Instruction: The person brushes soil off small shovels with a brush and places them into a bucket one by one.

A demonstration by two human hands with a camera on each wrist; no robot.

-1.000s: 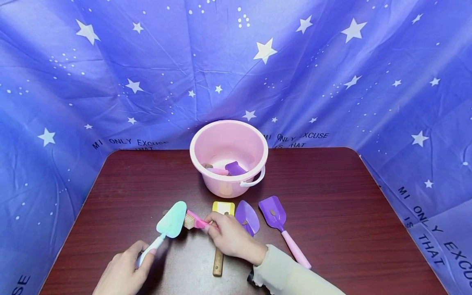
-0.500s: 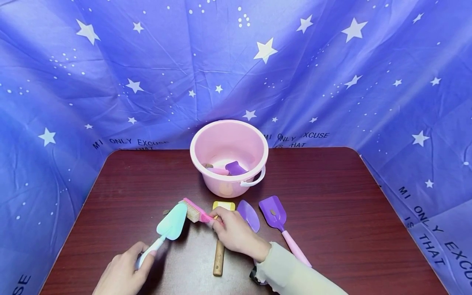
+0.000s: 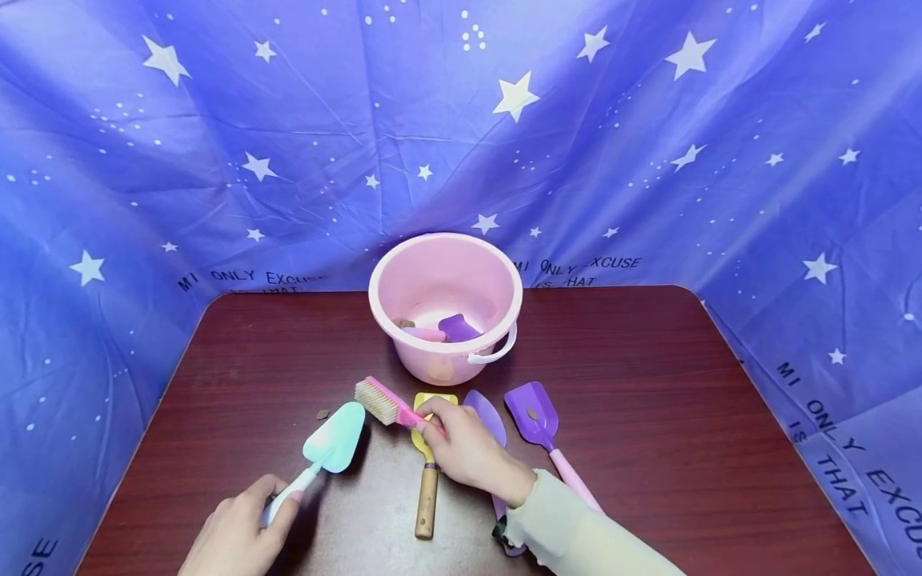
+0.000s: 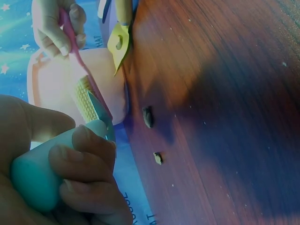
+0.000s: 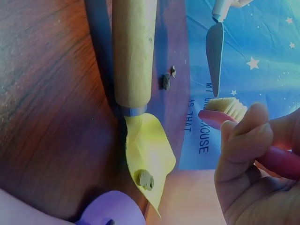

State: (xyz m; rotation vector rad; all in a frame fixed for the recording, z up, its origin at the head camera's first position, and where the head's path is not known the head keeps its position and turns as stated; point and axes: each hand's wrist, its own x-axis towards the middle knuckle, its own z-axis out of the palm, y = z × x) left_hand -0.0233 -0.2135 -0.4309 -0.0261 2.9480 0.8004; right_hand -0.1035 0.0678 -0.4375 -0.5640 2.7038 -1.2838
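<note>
My left hand [image 3: 241,524] grips the handle of a mint-green toy trowel [image 3: 334,438], its blade raised over the table. My right hand [image 3: 471,448] holds a pink brush [image 3: 396,404] by its handle, the pale bristles [image 4: 84,101] beside the trowel's tip. Two small stones, a dark one [image 4: 148,116] and a lighter one [image 4: 158,158], lie on the table below. Under the right hand is a yellow toy shovel [image 5: 152,145] with a wooden handle, and a stone [image 5: 145,180] sits on its blade. The right hand partly hides a purple scoop [image 3: 487,416].
A pink bucket [image 3: 446,364] with a white handle stands behind the tools, holding a purple piece [image 3: 458,328] and a pink piece. Rightward lies a purple shovel [image 3: 535,410] with a stone on it. A starry blue cloth [image 3: 432,120] surrounds the brown table [image 3: 648,360].
The brush has moved up and away from the trowel's edge, and its bristles have turned more into view. My right hand has shifted slightly right; the trowel has dipped a little.
</note>
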